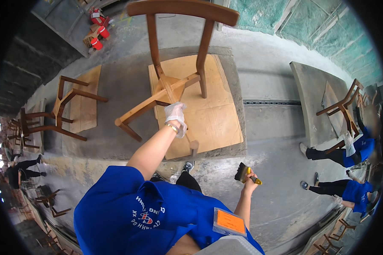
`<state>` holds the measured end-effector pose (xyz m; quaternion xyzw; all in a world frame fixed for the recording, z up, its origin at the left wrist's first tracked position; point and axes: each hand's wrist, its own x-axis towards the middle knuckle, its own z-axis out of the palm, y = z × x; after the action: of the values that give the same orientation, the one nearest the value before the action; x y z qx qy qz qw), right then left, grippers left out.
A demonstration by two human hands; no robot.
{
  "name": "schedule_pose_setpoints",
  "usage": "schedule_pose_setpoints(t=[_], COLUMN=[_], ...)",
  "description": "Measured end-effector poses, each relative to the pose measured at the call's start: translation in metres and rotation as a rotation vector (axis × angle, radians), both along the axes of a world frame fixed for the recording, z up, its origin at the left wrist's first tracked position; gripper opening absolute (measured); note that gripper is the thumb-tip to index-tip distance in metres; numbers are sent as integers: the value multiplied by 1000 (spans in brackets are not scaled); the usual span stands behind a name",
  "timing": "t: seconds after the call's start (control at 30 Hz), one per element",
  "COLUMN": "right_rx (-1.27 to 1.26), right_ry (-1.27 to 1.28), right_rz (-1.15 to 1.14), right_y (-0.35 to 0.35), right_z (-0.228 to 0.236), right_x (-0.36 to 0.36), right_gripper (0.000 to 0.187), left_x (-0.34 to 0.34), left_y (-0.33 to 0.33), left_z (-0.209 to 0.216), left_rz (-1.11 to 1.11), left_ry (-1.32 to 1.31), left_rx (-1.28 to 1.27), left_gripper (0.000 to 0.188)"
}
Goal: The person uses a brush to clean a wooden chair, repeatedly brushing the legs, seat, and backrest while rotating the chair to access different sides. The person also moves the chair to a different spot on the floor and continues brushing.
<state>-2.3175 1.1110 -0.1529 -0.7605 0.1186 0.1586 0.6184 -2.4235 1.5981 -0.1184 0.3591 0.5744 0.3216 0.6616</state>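
Note:
A brown wooden chair frame [144, 106] with a curved backrest stands tilted in front of me, its seat frame open in the middle. My left hand [175, 117], in a thin translucent glove with a bracelet at the wrist, is closed around a bar of the chair. Out to the right, low and apart from the chair, my right hand [252, 180] grips a brush [244, 173] with a yellow and black handle. Its dark bristles point left. Under the chair lies a flat sheet of cardboard [221, 114].
The cardboard rests on a grey platform [123, 89]. Another chair frame [68, 102] stands at left. On the right, a person [359, 146] in blue handles a chair frame [342, 106], with a second person [355, 193] nearby. Red containers [97, 43] sit at the far left.

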Motion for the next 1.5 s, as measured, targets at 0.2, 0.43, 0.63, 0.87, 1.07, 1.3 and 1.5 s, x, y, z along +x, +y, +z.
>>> schedule_pose_setpoints(t=[0.2,0.43,0.63,0.87,1.07,1.3,1.5], right_rx=[-7,16,39,95,186,1021,1253], right_ry=[22,24,-5,-64,-88,40,122], right_rz=[-27,17,115,216,78,-106,12], right_y=[-14,-13,13,46,67,140,166], right_z=[13,-6,-22,-16,45,153,30], right_x=[0,-10,-25,-53,-76,-47,-38], right_gripper=[23,24,24,23,24,26,32], left_x=[47,-52,-191,-227,-249,-276,-261], left_y=[-12,-39,-55,-42,-54,-34,-1], left_z=[-16,77,106,75,130,174,184], left_rz=[105,-607,-450,-615,-765,-758,-734], left_ry=[-151,385,898,816,836,681,519], left_rx=[82,299,1153,538,560,657,627], left_gripper=[30,55,56,54,49,57,71])
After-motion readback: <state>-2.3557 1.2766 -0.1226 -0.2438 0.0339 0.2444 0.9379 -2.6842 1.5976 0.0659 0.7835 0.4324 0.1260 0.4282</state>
